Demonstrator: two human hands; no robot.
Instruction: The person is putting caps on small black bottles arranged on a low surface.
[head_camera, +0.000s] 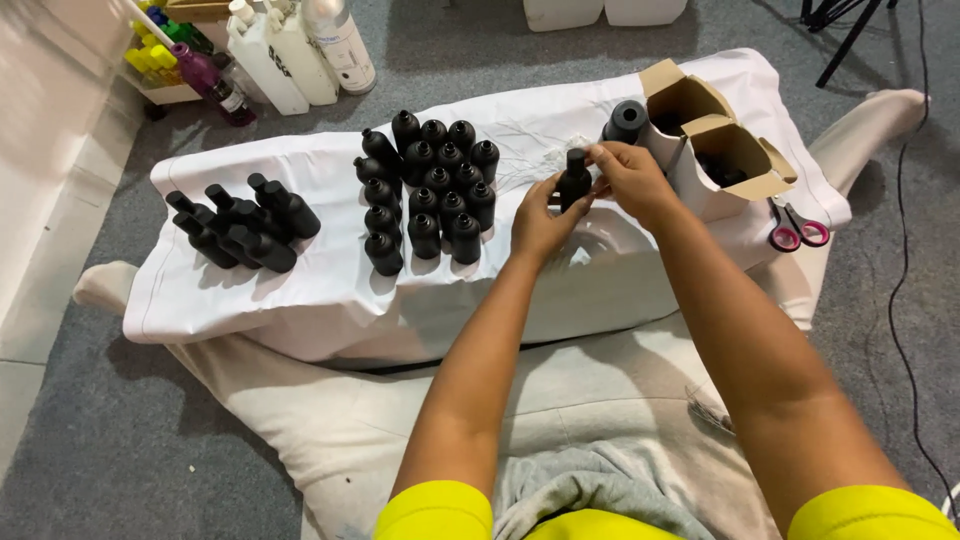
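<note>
both arms reach forward from the bottom of frame, elbows slightly bent, hands meeting over the middle of the white-covered surface. left hand is curled around the lower body of a small black bottle, holding it upright just above the cloth. right hand comes in from the right, fingertips pinched at the bottle's neck and cap. bottle body is mostly hidden by both hands; can't tell if the cap is seated or loose. left of the hands: a block of upright black bottles, and further left a pile of black bottles lying on their sides. just behind the right hand: a black roll-like object, possibly a stack of caps, hard to make out. open cardboard boxes sit to the right, contents dark and unclear. pink-handled scissors at the surface's right edge.
</note>
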